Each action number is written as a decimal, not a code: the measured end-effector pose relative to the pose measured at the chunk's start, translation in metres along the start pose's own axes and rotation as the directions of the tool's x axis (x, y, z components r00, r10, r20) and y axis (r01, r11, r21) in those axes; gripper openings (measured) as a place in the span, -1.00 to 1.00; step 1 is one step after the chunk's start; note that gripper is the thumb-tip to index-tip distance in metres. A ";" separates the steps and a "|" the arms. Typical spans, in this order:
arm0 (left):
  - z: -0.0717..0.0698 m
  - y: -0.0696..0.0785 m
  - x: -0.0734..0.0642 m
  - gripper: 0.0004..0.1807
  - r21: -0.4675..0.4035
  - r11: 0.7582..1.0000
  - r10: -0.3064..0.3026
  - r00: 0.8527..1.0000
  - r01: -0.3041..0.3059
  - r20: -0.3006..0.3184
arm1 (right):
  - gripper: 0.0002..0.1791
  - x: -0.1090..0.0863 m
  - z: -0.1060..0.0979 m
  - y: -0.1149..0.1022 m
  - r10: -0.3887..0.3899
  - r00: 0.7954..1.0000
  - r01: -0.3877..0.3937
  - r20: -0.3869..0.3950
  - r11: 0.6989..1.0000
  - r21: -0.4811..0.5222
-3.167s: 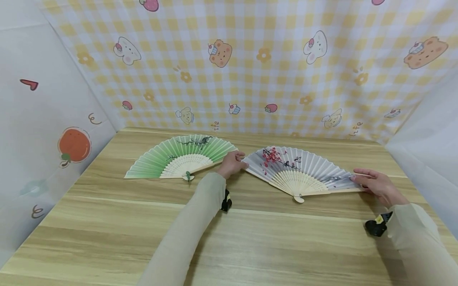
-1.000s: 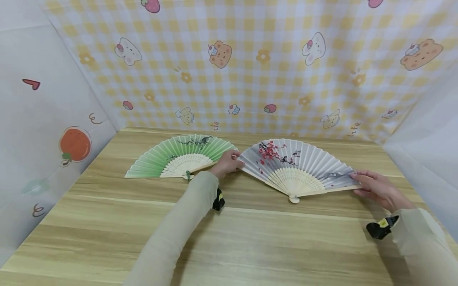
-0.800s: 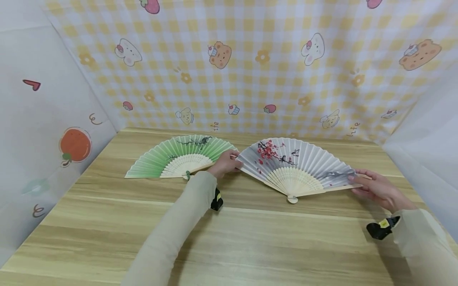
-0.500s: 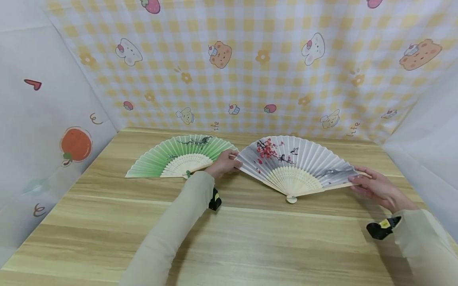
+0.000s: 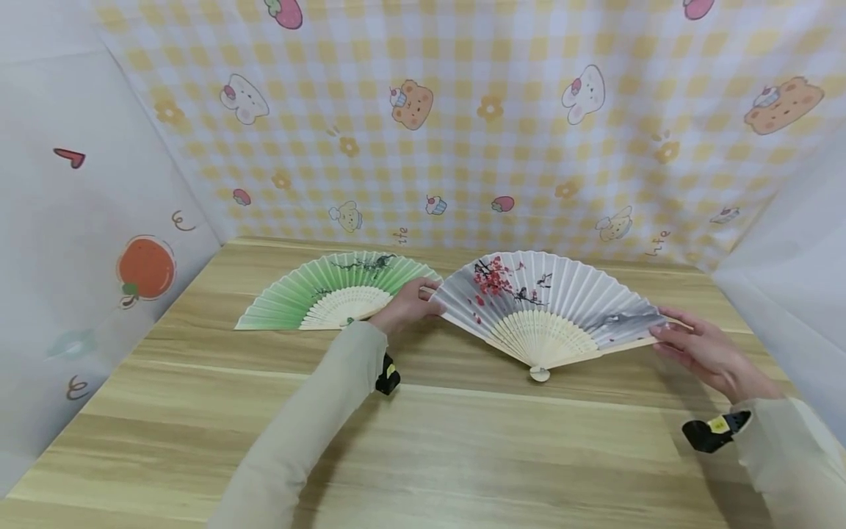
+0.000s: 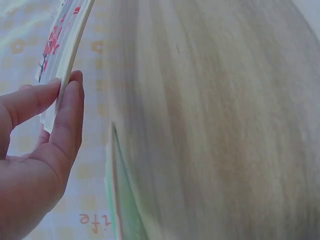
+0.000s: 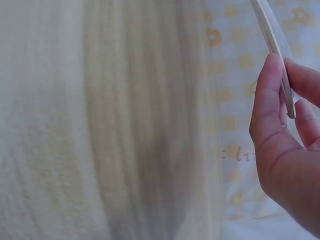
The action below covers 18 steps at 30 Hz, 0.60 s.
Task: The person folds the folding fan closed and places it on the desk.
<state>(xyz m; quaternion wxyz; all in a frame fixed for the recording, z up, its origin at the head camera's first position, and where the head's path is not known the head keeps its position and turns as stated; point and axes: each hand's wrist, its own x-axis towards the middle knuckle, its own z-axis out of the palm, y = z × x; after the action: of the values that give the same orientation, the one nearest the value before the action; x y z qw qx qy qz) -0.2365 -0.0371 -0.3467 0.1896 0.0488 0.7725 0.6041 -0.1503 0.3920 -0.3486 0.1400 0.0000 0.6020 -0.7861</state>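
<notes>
A grey-white folding fan [image 5: 548,301] with red blossoms and pale ribs is spread wide, its pivot towards the person. My left hand [image 5: 408,305] pinches its left end between thumb and fingers; the left wrist view shows the thumb on the printed face of the fan's edge [image 6: 70,60]. At the opposite end my right hand [image 5: 707,356] pinches the other outer rib [image 7: 272,37]. In both wrist views the fan's ends are raised above the table. A green folding fan [image 5: 311,290] lies spread on the table at the left, its right part partly behind my left hand.
The wood-grain table [image 5: 502,455] runs back to a yellow checked cloth [image 5: 463,162] with cartoon prints. White cloth walls [image 5: 66,242] stand on the left and right. A black wrist camera [image 5: 388,375] sits at my left cuff.
Compared with the earliest frame, the grey fan has risen and shifted slightly left, with both hands holding its ends. The green fan stays where it was.
</notes>
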 end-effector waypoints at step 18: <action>-0.008 0.008 -0.010 -0.52 -0.141 0.987 0.063 0.996 -0.072 -0.068 | -0.60 0.002 0.007 -0.012 -0.073 0.997 0.068 0.026 0.989 0.132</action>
<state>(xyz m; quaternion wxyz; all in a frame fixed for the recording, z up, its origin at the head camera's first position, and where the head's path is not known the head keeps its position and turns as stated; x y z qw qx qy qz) -0.2312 -0.0451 -0.3354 0.1477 0.0421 0.7305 0.6655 -0.1541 0.3878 -0.3359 0.1211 -0.0244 0.5467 -0.8282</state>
